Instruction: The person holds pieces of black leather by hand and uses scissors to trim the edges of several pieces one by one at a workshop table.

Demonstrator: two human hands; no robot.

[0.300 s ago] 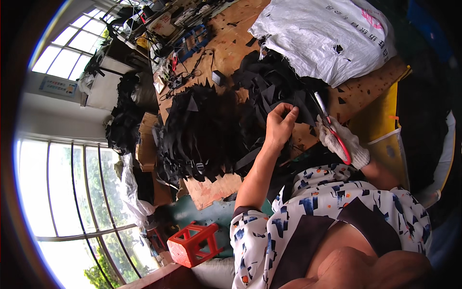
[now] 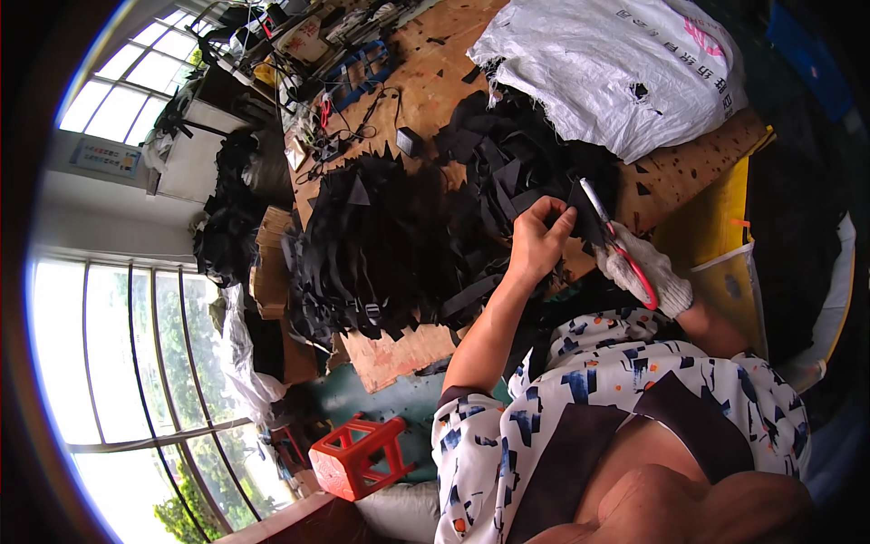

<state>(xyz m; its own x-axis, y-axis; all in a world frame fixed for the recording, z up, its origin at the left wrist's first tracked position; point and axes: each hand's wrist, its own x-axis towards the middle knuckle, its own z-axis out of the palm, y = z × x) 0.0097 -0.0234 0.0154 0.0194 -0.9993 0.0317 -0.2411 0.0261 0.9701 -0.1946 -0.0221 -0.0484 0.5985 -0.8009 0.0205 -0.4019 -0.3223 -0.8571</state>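
Observation:
My bare left hand (image 2: 539,236) pinches a small black fabric piece (image 2: 584,210) at the edge of a heap of black fabric pieces (image 2: 503,159) on the wooden table. Just right of it, my right hand (image 2: 652,276), in a white knit glove, is closed on red-handled scissors (image 2: 634,263), their silver blades pointing up beside the black piece. A second heap of black straps with a buckle (image 2: 353,254) lies to the left of my left hand.
A white woven sack (image 2: 616,72) covers the far right of the table (image 2: 426,54). Cords and tools (image 2: 335,118) lie at the back left. Cardboard (image 2: 272,263), a red stool (image 2: 358,453) and barred windows (image 2: 127,354) are on the left; a yellow container (image 2: 716,218) is at right.
My left hand has moved slightly right and down, closer to the scissors. My right hand with the scissors has shifted a little to the left.

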